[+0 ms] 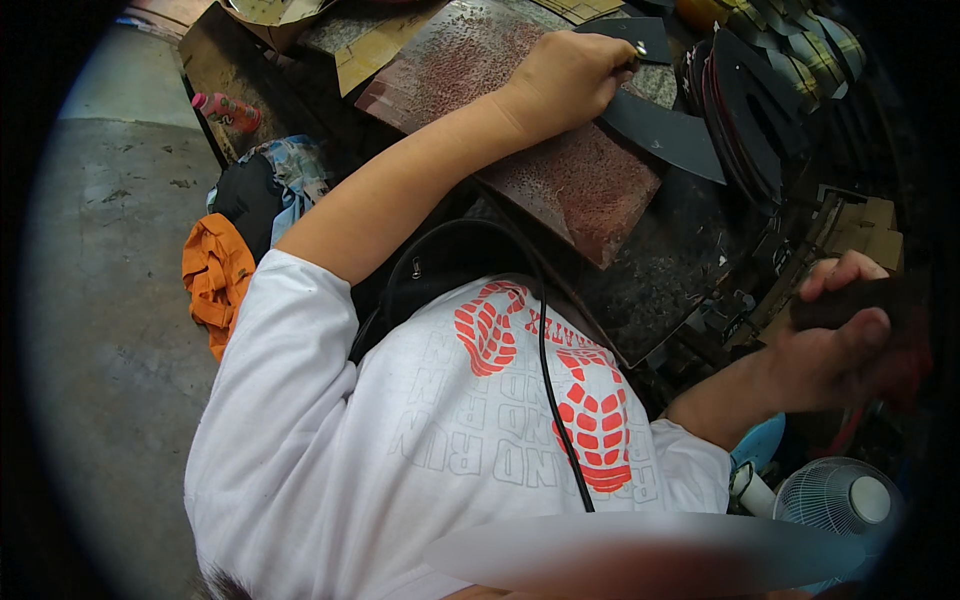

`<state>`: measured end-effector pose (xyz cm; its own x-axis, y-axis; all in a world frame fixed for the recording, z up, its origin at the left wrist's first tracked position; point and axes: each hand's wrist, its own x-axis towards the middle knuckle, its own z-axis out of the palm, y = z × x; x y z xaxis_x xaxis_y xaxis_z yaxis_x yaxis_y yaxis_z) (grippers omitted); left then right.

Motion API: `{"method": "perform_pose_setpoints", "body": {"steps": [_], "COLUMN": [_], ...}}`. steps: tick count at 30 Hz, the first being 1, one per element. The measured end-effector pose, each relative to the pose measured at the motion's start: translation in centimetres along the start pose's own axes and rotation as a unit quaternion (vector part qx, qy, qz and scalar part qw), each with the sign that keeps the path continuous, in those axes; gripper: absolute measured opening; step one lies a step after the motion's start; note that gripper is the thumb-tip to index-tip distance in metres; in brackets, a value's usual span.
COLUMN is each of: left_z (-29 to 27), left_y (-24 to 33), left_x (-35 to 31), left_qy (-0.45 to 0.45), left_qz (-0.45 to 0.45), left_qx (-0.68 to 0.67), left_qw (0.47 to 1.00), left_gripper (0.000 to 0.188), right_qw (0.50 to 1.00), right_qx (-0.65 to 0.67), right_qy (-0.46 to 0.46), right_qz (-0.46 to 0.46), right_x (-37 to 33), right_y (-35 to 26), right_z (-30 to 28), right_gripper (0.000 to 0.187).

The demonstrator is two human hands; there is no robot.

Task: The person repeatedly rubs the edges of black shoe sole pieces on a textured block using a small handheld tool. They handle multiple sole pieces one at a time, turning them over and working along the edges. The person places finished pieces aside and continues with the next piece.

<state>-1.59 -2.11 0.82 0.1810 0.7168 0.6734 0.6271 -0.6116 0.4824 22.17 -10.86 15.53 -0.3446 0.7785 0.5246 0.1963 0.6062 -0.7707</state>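
My left hand [572, 85] is closed over the far end of a worn, red-brown speckled board [590, 205]. Its fingers pinch something small that I cannot make out, with a bright glint at the fingertips. Just under and beside this hand lies a curved dark grey strip [670, 137], and another dark flat piece [650, 35] shows behind the fingers. Off at the right rim, my right hand [850, 335] is closed around a dark, block-like thing [850, 303]. Shadow and blur hide what kind of thing it is.
A stack of curved dark pieces [740, 120] stands right of the board. Yellowish sheets [385, 45] lie at the back. On the left are a pink bottle [228, 112] and an orange cloth [217, 270]. A fan [838, 497] stands at lower right. A black cable [548, 370] crosses my shirt.
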Motion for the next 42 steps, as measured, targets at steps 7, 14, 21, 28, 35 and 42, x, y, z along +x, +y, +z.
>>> {"method": "perform_pose_setpoints", "body": {"steps": [7,14,21,28,35,42], "left_z": [0.5,1.0,1.0,0.8,1.2,1.6], "left_y": [-0.1,-2.2,-2.1,-1.3,0.2,-1.9], "left_x": [-0.1,-0.3,-0.6,0.0,0.2,0.0], "left_qy": [0.027,0.013,0.007,0.006,0.025,0.026], "left_qz": [-0.013,-0.330,-0.231,-0.087,0.076,-0.279], "left_qx": [0.014,-0.380,-0.268,-0.059,0.020,-0.294], "left_qw": [0.999,0.864,0.935,0.994,0.997,0.914], "left_gripper": [0.014,0.009,0.015,0.014,0.012,0.012], "right_qw": [0.953,0.929,0.930,0.985,0.947,0.926], "right_qx": [-0.242,-0.314,-0.313,-0.157,-0.258,-0.327], "right_qy": [0.016,-0.040,0.000,0.076,0.107,-0.030], "right_qz": [0.182,0.190,0.191,0.002,0.161,0.188], "right_x": [-6.4,-6.4,-8.1,-2.9,-5.3,-6.9], "right_y": [9.9,8.7,11.2,2.3,5.9,9.2], "right_z": [2.2,3.2,2.9,0.4,2.2,2.8], "right_gripper": [0.055,0.054,0.054,0.032,0.037,0.056]}}
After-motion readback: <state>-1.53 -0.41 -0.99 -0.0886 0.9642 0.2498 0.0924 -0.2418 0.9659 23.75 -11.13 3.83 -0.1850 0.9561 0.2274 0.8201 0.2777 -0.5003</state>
